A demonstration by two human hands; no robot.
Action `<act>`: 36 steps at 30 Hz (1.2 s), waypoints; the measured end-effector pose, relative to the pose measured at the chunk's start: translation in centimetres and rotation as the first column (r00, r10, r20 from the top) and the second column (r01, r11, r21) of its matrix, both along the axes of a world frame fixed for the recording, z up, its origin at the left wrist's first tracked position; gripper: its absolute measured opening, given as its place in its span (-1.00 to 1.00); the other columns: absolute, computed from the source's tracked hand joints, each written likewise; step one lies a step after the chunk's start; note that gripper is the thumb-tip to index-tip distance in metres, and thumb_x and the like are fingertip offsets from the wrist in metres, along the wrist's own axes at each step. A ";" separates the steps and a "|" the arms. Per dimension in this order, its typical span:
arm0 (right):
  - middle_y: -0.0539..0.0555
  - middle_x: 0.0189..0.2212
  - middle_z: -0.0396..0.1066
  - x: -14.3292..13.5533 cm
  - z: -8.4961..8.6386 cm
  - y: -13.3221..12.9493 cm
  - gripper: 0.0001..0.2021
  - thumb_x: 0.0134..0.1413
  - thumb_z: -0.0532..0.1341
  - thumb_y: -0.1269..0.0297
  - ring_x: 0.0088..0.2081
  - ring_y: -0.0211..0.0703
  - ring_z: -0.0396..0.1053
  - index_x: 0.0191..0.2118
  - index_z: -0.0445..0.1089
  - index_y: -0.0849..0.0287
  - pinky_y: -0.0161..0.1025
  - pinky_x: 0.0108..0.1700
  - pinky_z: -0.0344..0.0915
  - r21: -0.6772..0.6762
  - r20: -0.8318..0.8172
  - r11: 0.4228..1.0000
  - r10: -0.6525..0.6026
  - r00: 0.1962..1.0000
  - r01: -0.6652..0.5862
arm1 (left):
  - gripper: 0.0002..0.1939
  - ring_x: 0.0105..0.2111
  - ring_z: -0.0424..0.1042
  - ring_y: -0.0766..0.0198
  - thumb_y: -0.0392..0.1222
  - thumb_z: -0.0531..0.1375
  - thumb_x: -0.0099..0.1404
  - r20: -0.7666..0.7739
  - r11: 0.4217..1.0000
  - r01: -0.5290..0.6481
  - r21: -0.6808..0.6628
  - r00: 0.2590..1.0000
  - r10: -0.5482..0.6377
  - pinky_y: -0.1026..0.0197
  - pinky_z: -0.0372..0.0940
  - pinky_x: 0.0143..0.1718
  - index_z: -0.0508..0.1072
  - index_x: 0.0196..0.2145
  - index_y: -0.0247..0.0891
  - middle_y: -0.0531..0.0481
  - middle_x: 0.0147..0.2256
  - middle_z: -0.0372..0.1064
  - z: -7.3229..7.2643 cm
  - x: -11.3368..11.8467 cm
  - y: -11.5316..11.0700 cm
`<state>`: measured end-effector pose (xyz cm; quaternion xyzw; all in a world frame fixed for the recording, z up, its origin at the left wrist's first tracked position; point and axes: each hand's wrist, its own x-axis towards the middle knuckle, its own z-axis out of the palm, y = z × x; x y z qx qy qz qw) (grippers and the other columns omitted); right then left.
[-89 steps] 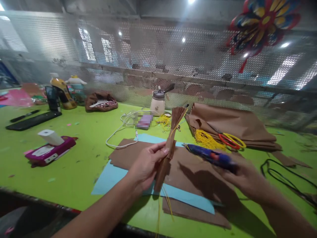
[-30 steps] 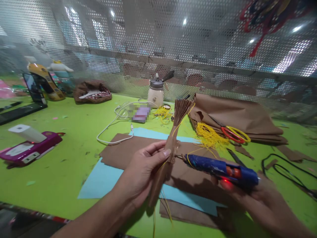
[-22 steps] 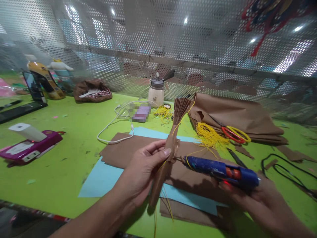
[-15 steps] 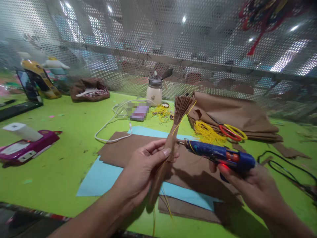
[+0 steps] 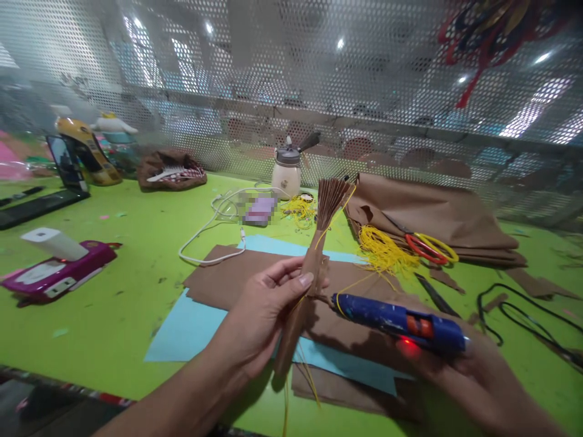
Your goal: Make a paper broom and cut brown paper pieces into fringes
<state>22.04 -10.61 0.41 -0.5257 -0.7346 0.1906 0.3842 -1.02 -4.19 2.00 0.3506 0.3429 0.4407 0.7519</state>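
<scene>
the left forearm rises from the lower edge toward the right, the left hand [image 5: 266, 300] raised over brown sheets [image 5: 223, 270]. the right forearm enters from the lower right corner, the right hand [image 5: 460, 358] angled inward. the emblem on the bottle [image 5: 286, 176], beyond the left fingertips, is too small to read. left fingers: pinched, thumb on the near face of a pleated brown bundle [image 5: 294, 337], fan top beyond the fingertips, tube end below them. right fingers: curled around a blue glue gun [image 5: 378, 315], partly hidden; its nozzle points at the bundle below the left thumb, contact cannot be told. yellow cord [image 5: 387, 252] and scissors [image 5: 428, 249] lie beyond the right fingers.
</scene>
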 end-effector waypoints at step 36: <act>0.15 -0.09 0.27 1.2 -1.5 3.8 -0.54 0.00 0.08 0.40 -0.05 -0.07 0.24 0.08 0.15 0.12 -0.09 -0.03 0.19 0.019 0.416 1.000 -0.008 0.909 0.000 | -0.60 -0.20 0.40 0.21 -0.30 0.23 0.07 0.032 0.999 -0.029 0.039 0.999 0.028 0.20 0.30 -0.16 0.33 -0.09 -0.32 -0.20 -0.15 0.38 0.4 -0.7 0.1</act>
